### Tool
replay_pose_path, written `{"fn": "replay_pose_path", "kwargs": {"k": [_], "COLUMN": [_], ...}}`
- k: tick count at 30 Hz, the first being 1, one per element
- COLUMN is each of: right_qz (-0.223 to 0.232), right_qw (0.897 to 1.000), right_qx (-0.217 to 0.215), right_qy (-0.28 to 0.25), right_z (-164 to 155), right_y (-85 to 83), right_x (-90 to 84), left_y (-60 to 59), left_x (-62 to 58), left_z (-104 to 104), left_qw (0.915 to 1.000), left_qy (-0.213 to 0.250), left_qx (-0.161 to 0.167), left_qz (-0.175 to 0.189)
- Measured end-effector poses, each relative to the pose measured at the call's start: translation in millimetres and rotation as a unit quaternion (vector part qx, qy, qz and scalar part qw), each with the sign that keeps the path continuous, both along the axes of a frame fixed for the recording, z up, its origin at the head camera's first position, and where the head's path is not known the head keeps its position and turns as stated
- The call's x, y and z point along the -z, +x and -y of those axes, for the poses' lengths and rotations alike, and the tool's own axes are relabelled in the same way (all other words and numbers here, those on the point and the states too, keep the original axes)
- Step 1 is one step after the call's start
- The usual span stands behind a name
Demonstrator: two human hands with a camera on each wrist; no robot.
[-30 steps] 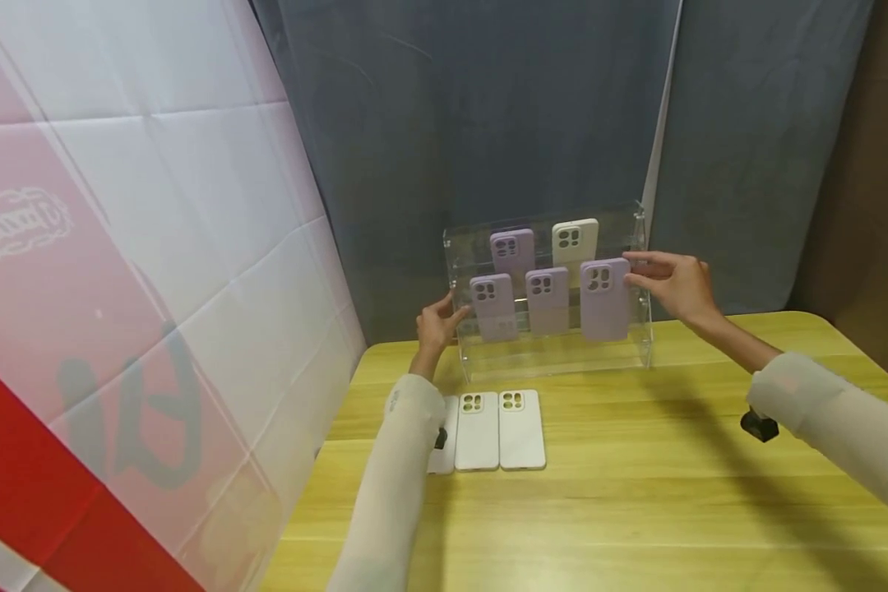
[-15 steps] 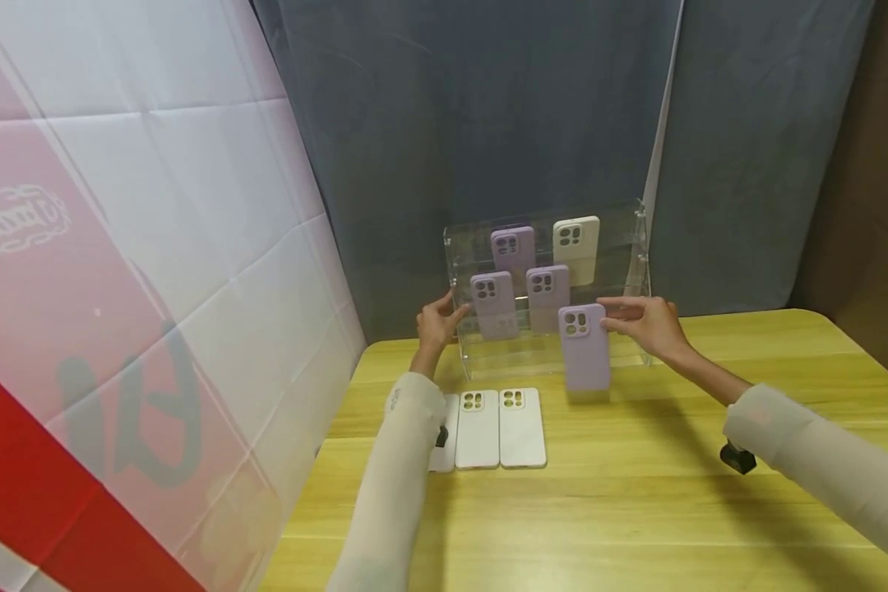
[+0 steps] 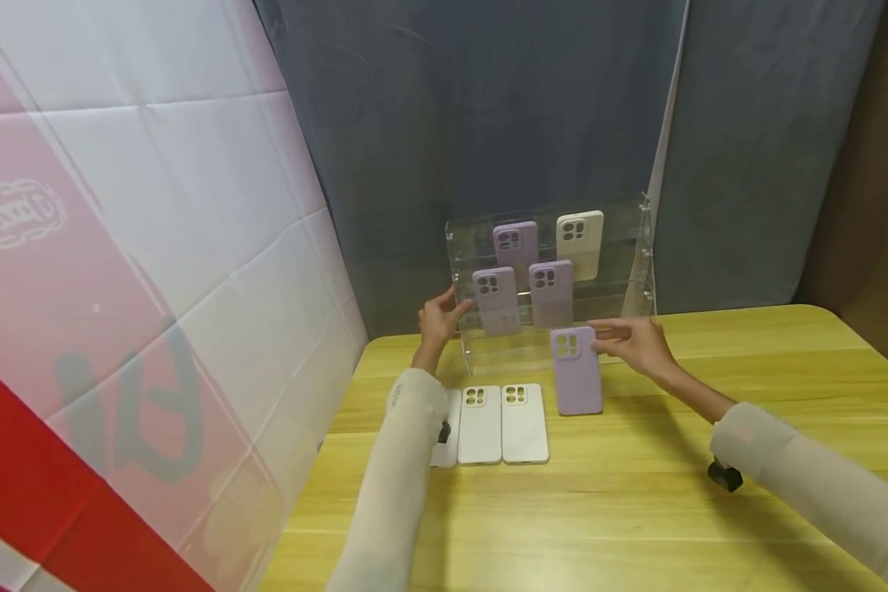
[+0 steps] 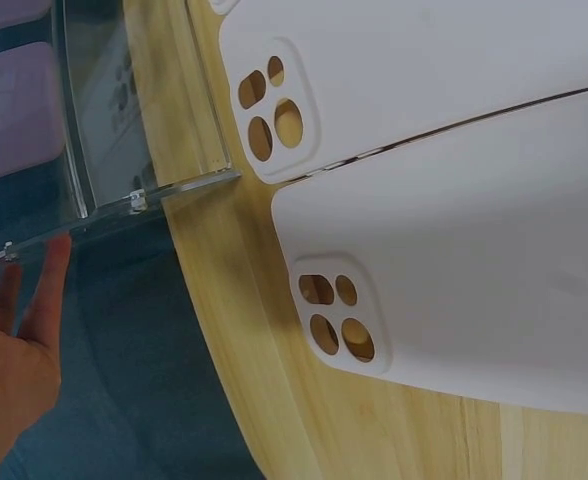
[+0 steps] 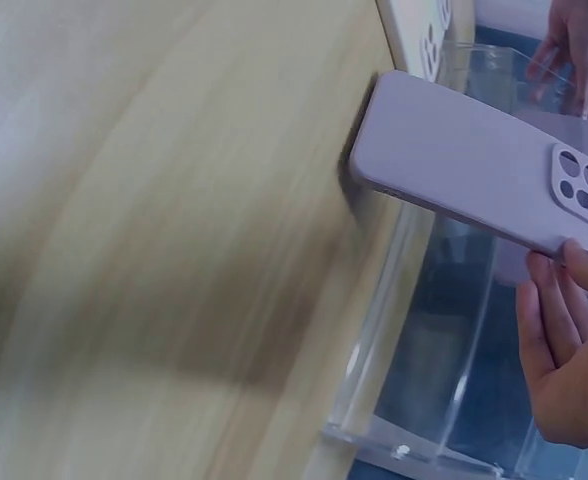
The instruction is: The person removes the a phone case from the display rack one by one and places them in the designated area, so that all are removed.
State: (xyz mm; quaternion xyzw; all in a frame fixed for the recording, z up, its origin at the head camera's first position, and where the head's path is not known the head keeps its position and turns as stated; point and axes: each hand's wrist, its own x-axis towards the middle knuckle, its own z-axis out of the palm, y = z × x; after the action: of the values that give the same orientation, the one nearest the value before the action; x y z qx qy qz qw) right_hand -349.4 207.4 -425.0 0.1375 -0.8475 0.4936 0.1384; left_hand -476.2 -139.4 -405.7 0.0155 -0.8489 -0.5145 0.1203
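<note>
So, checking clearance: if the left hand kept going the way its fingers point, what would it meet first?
Probably the clear rack: the left hand already has its fingers at its left edge.

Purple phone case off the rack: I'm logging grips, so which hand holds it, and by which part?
The right hand pinches the purple phone case at its top edge beside the camera cutout. The left hand only touches the clear rack.

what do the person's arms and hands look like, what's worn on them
Both arms wear long, pale cream sleeves down to the wrists; the left hand and right hand are bare. A small black device sits at each wrist, under the left sleeve and under the right sleeve.
</note>
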Motion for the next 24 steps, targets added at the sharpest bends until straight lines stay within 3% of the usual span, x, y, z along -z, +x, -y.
{"fn": "replay_pose_path", "kwargs": {"k": [24], "right_qz": [0.078], "right_qw": [0.997], "right_qx": [0.013], "right_qy": [-0.007], "right_z": [17.6], "right_y": [11.8], "right_x": [47.7], "left_y": [2.6], "left_x": [2.2], "left_z": [1.6], "left_qw": [0.9999], "left_qy": [0.001], "left_qx": [0.009], "left_qz": [-0.011]}}
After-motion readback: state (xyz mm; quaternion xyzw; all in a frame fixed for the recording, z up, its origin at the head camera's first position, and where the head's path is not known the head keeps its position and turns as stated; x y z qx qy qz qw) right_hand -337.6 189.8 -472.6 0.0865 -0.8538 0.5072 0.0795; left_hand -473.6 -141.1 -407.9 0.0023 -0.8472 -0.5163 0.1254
